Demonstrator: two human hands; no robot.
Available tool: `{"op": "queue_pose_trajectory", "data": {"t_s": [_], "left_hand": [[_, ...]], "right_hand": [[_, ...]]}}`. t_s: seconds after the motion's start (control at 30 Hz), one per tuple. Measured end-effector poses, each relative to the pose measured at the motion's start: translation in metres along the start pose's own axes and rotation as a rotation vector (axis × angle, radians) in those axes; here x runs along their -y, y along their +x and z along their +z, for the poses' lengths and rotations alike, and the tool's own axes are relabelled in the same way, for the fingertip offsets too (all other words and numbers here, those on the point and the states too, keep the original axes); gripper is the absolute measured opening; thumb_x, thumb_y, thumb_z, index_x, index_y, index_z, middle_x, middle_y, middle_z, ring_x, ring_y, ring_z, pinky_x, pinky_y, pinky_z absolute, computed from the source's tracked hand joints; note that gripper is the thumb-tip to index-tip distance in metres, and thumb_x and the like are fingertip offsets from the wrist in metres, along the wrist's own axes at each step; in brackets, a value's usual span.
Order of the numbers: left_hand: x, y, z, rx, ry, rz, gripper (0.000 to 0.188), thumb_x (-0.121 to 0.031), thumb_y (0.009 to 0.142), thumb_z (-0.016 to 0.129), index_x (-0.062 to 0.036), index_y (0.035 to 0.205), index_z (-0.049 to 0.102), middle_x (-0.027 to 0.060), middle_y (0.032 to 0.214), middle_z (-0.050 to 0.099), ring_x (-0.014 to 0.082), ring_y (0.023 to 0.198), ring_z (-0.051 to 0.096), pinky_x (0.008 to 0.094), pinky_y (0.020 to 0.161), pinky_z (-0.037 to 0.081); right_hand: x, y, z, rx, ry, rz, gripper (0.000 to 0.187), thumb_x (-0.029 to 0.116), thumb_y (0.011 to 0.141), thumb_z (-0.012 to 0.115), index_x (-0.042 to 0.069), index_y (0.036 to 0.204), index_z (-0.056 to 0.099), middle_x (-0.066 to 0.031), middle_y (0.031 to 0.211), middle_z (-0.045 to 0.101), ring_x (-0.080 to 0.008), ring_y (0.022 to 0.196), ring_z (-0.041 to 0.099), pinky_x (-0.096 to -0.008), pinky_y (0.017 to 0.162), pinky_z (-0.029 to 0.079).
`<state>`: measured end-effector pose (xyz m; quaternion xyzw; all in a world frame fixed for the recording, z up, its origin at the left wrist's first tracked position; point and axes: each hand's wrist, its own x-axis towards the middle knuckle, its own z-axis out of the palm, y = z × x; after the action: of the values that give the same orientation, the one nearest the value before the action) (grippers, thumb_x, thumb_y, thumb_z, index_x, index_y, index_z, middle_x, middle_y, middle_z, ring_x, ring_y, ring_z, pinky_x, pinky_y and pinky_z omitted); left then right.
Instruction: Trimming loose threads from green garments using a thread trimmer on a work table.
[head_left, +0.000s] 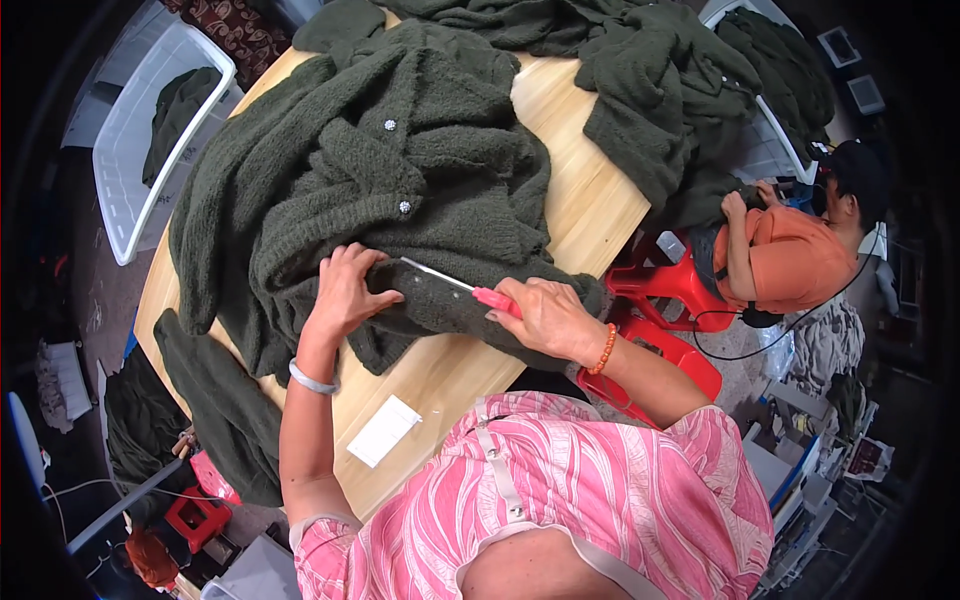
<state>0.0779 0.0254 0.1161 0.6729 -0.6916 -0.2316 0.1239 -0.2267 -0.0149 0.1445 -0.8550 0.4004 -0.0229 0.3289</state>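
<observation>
From where I stand, the right hand [545, 318] is clenched around a slender tool with a pinkish-red handle and thin metal shaft [492, 299], at the centre of the frame. Its long axis runs from lower right to upper left, and the tip lies just right of the left hand's [347, 290] index finger, so the left hand is nearer that end. The left fingers bend over the fuzzy dark green knitted garment [440, 165], thumb spread from index; I cannot tell whether they pinch a fold. The garment lies heaped from the centre to the upper left, thick, ribbed along some bands and soft in its folds, with round, glittering pale buttons [404, 207] above the hands. Beneath is a smooth, pale wood-grain table [570, 130]; a flat white rectangular card [384, 431] rests on it, lower centre.
</observation>
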Motion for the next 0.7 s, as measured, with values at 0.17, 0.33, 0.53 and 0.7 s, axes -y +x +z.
{"op": "queue_pose_trajectory", "data": {"t_s": [0.17, 0.33, 0.53, 0.7], "left_hand": [[-0.026, 0.013, 0.016, -0.033, 0.132, 0.196, 0.049, -0.022, 0.059, 0.085, -0.0067, 0.102, 0.066, 0.009, 0.098, 0.059, 0.0282, 0.1, 0.052, 0.0379, 0.089, 0.037], [0.0, 0.014, 0.036, 0.14, -0.076, 0.047, 0.03, -0.016, 0.066, 0.081, -0.0019, 0.09, 0.069, 0.0123, 0.086, 0.064, 0.0306, 0.091, 0.055, 0.0399, 0.083, 0.041], [0.015, 0.013, 0.037, 0.196, -0.26, -0.051, 0.023, -0.013, 0.07, 0.077, 0.0032, 0.085, 0.068, 0.0196, 0.075, 0.059, 0.0314, 0.076, 0.057, 0.0386, 0.068, 0.045], [0.008, 0.011, 0.036, 0.186, -0.369, -0.048, 0.023, -0.012, 0.071, 0.076, 0.0043, 0.083, 0.066, 0.0184, 0.073, 0.057, 0.0293, 0.075, 0.056, 0.037, 0.071, 0.046]], "right_hand": [[-0.013, -0.017, -0.002, -0.021, -0.015, 0.013, 0.03, 0.034, 0.089, 0.067, 0.007, 0.101, 0.059, -0.0183, 0.078, 0.063, -0.0379, 0.08, 0.064, -0.049, 0.071, 0.05], [-0.014, -0.03, 0.0, 0.008, -0.056, -0.004, 0.027, 0.029, 0.088, 0.066, 0.005, 0.097, 0.058, -0.0216, 0.077, 0.065, -0.0399, 0.08, 0.065, -0.0497, 0.072, 0.052], [0.0, -0.032, 0.001, 0.039, -0.087, -0.028, 0.029, 0.031, 0.089, 0.065, 0.003, 0.092, 0.059, -0.0203, 0.074, 0.066, -0.0396, 0.074, 0.067, -0.048, 0.068, 0.053], [0.003, -0.028, -0.008, 0.141, 0.012, -0.026, 0.03, 0.03, 0.088, 0.065, 0.001, 0.093, 0.061, -0.0227, 0.077, 0.067, -0.041, 0.079, 0.067, -0.0485, 0.072, 0.053]]}}
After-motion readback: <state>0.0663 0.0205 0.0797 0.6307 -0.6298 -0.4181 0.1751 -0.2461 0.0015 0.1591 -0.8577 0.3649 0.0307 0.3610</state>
